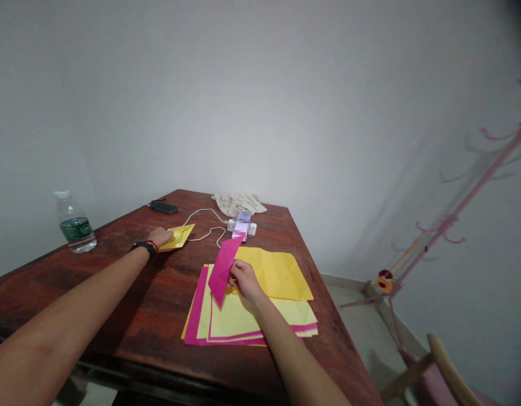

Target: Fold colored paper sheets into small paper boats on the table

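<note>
My left hand (160,236) reaches far across the dark wooden table (116,316) and rests on a folded yellow paper piece (179,237), fingers closed over its near edge. My right hand (243,280) pinches a folded pink paper strip (224,269) and lifts it slightly above a stack of yellow and pink paper sheets (252,316). A creased darker yellow sheet (277,273) lies on top of the stack at the far right.
A water bottle (75,223) stands at the table's left edge. A black phone (163,207), a white cable (203,225) with a charger block (242,226) and a crumpled cloth (238,202) lie at the back. A pink coat rack (463,208) stands right.
</note>
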`<state>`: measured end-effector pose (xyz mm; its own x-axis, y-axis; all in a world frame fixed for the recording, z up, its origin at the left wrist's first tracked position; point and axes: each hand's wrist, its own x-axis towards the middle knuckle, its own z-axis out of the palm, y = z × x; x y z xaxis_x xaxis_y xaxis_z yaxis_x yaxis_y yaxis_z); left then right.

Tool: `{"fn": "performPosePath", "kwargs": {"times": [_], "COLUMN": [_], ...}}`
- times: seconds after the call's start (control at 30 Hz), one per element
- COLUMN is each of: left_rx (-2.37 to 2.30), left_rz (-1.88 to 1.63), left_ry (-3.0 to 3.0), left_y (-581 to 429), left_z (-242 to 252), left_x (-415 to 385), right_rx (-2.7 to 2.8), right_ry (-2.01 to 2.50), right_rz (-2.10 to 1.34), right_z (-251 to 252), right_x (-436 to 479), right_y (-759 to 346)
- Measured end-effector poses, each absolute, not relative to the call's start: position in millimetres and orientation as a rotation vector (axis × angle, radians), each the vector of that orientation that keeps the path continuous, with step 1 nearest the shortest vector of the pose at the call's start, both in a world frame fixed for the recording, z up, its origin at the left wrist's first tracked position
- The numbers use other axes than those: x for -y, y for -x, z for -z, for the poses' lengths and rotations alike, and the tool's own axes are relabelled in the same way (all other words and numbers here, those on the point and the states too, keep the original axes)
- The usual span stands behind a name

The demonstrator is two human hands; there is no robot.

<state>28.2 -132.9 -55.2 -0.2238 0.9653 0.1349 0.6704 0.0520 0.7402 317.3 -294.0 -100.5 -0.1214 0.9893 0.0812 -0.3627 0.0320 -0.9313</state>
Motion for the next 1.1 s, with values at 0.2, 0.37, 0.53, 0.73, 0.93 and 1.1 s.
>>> {"fn": "performPosePath", "kwargs": {"times": [0.2,0.37,0.53,0.73,0.93,1.1], "left_rx": [-1.676,-0.962,-0.871,-0.860,-0.988,-1.023], "left_rz": [-1.141,-1.208,-1.381,-1.475,-1.592,-1.669], "left_ry": [-1.356,-1.166,-1.129,-1.423,-1.607,-1.634], "left_y": [-81,-139,-170,-173,-167,-166], "left_z": [48,60,74,80,83,82], "left_x": [155,186,215,232,233,232], "right_rx": [1.038,1.020,0.948,0.949,1.007,0.991], "right_ry": [0.820,0.839,0.993,1.125,1.102,1.124], "right_rz": [-1.427,-1.369,-1.233,-1.201,-1.198,-1.194], "right_z": [100,101,102,102,100,102], "right_x": [296,297,292,292,295,295], "right_y": [-312,-317,-326,-325,-326,-324]}}
